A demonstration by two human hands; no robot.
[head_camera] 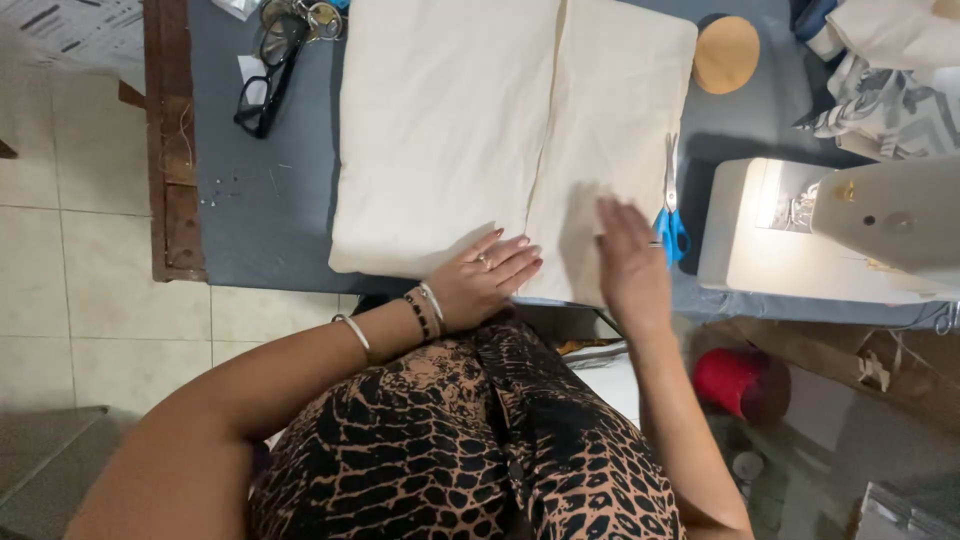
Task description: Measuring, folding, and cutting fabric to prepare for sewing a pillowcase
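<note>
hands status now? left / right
Left hand: open, fingers flat on the cream fabric, holding nothing.
Right hand: open, palm down on the same fabric, holding nothing.

One head-worn camera looks steeply down from close above, facing forward over the left hand (487,275) and right hand (630,262), table (270,200) beyond them.

Folded cloth (470,130) lies on the table (260,200), glasses (268,75) left, scissors (671,205) and sewing machine (850,230) right.
</note>
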